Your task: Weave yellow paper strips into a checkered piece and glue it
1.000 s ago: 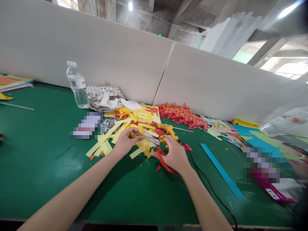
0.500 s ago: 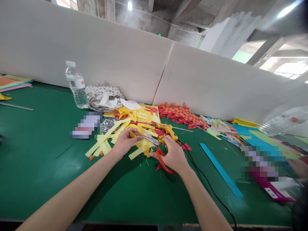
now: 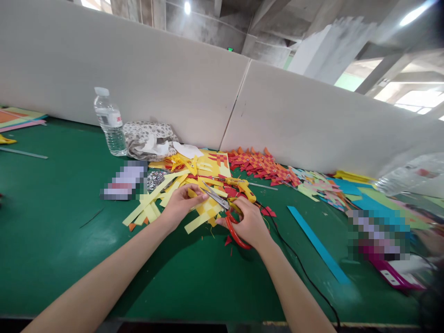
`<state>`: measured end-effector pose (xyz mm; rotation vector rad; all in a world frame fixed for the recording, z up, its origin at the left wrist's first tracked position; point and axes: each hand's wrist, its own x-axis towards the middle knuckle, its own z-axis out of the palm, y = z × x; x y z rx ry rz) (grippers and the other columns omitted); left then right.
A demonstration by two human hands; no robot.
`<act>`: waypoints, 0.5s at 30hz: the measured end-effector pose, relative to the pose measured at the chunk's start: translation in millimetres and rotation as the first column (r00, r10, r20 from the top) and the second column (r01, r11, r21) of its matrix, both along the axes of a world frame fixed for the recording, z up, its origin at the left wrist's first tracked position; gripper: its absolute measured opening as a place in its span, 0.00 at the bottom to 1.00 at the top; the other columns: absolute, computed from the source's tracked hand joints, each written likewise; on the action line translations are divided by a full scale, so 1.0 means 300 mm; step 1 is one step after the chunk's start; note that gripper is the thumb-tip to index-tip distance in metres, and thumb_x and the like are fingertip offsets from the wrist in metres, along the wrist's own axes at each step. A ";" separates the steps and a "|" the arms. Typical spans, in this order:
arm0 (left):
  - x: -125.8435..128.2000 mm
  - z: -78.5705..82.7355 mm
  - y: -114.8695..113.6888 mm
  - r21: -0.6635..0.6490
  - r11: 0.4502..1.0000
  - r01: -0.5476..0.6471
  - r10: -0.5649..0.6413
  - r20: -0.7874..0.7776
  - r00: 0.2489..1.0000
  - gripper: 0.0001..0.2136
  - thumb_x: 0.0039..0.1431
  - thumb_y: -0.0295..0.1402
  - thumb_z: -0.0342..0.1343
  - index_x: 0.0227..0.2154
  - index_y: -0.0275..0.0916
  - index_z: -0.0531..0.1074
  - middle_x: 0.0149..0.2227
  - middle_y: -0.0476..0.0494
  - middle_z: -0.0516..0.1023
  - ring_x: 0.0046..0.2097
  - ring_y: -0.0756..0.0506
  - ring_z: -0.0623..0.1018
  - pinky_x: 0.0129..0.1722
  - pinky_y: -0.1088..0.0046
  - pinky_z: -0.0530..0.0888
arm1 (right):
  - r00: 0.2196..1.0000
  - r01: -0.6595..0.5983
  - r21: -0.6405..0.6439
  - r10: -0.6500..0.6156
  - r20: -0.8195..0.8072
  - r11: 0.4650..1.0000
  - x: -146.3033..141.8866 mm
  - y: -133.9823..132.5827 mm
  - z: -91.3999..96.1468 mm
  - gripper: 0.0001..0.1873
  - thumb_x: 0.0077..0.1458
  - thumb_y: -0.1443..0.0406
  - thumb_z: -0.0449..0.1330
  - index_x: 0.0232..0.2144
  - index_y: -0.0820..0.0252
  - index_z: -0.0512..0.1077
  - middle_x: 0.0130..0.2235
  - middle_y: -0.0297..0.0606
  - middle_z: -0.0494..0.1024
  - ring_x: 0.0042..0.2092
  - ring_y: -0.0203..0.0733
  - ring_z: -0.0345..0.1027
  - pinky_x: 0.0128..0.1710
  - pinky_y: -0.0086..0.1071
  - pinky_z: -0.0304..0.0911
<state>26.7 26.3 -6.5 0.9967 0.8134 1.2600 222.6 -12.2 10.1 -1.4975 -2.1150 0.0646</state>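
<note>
My right hand (image 3: 250, 223) is closed round the handles of a pair of scissors (image 3: 234, 230) with one red and one yellow loop. Their metal blades point up and left, slightly apart, close to the fingertips of my left hand (image 3: 185, 203). That left hand pinches a woven yellow paper piece (image 3: 207, 209) by its upper part; paler strips hang from it below the blades. Beneath and behind lie loose pale yellow paper strips (image 3: 152, 199). A yellow glue gun (image 3: 241, 185) rests just beyond the scissors, its black cord running toward the table's front edge.
Woven red-orange paper fish (image 3: 262, 164) are heaped by the white partition (image 3: 173, 74). A water bottle (image 3: 110, 122) and a patterned cloth bag (image 3: 151, 138) stand at back left. A blue strip (image 3: 317, 243) lies right. Part of another person's hand (image 3: 430, 240) shows at far right.
The scissor blades have opened slightly, and the yellow paper piece has tilted a little in my left hand. Both hands stay in nearly the same place.
</note>
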 end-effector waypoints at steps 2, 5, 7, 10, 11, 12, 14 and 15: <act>0.001 0.001 -0.001 -0.005 1.000 0.001 -0.001 0.012 1.000 0.14 0.36 0.34 0.67 0.24 0.38 0.68 0.25 0.54 0.71 0.27 0.54 0.69 0.29 0.80 0.66 | 1.000 -0.005 0.011 0.006 -0.013 1.000 0.001 0.001 -0.003 0.20 0.41 0.51 0.63 0.26 0.59 0.64 0.29 0.35 0.67 0.31 0.38 0.62 0.29 0.29 0.57; 0.002 0.002 -0.003 -0.024 1.000 0.014 -0.014 0.029 0.999 0.14 0.37 0.35 0.67 0.24 0.37 0.67 0.24 0.54 0.71 0.26 0.55 0.69 0.28 0.80 0.66 | 1.000 -0.008 0.028 0.009 -0.027 1.000 0.001 0.001 -0.007 0.20 0.41 0.51 0.64 0.25 0.59 0.64 0.28 0.34 0.66 0.30 0.38 0.61 0.29 0.29 0.57; 0.002 0.002 -0.005 -0.039 0.999 0.028 -0.026 0.042 0.999 0.15 0.36 0.35 0.67 0.24 0.37 0.67 0.24 0.54 0.71 0.26 0.55 0.70 0.28 0.79 0.67 | 1.000 -0.006 0.034 0.007 -0.027 0.999 0.001 0.002 -0.009 0.20 0.40 0.51 0.64 0.24 0.60 0.64 0.27 0.34 0.66 0.29 0.37 0.61 0.29 0.29 0.57; 0.002 0.001 -0.005 -0.052 0.998 0.042 -0.039 0.057 0.998 0.16 0.36 0.36 0.67 0.23 0.37 0.66 0.24 0.54 0.71 0.27 0.54 0.70 0.29 0.78 0.68 | 1.000 -0.009 0.043 0.010 -0.027 0.999 0.001 0.004 -0.011 0.20 0.41 0.51 0.64 0.24 0.60 0.64 0.27 0.34 0.66 0.29 0.37 0.61 0.29 0.29 0.57; 0.002 0.001 -0.004 -0.054 0.998 0.043 -0.040 0.059 0.997 0.16 0.36 0.36 0.67 0.23 0.37 0.66 0.24 0.54 0.71 0.27 0.54 0.70 0.29 0.79 0.68 | 1.000 -0.011 0.048 0.012 -0.029 0.999 0.002 0.005 -0.012 0.20 0.41 0.51 0.64 0.24 0.60 0.64 0.27 0.34 0.66 0.29 0.37 0.61 0.29 0.29 0.57; 0.002 0.001 -0.004 -0.056 0.998 0.043 -0.040 0.061 0.997 0.15 0.36 0.36 0.67 0.23 0.37 0.66 0.24 0.54 0.71 0.27 0.54 0.70 0.29 0.79 0.68 | 0.999 -0.011 0.051 0.013 -0.030 0.999 0.002 0.005 -0.012 0.20 0.41 0.51 0.64 0.23 0.60 0.64 0.27 0.34 0.66 0.29 0.37 0.61 0.29 0.29 0.57; 0.001 0.004 -0.005 -0.060 0.997 0.043 -0.039 0.064 0.997 0.15 0.36 0.35 0.67 0.23 0.37 0.66 0.24 0.53 0.71 0.27 0.54 0.71 0.29 0.79 0.69 | 0.999 -0.008 0.051 0.010 -0.035 0.999 0.003 0.006 -0.012 0.19 0.41 0.51 0.64 0.23 0.60 0.64 0.27 0.34 0.66 0.28 0.37 0.61 0.28 0.29 0.57; 0.001 0.006 -0.006 -0.063 0.997 0.042 -0.038 0.065 0.997 0.15 0.37 0.36 0.67 0.23 0.37 0.66 0.24 0.53 0.71 0.27 0.54 0.71 0.29 0.79 0.69 | 0.999 -0.006 0.048 0.008 -0.038 0.999 0.004 0.006 -0.012 0.19 0.41 0.51 0.64 0.23 0.60 0.64 0.27 0.34 0.66 0.28 0.37 0.61 0.28 0.29 0.57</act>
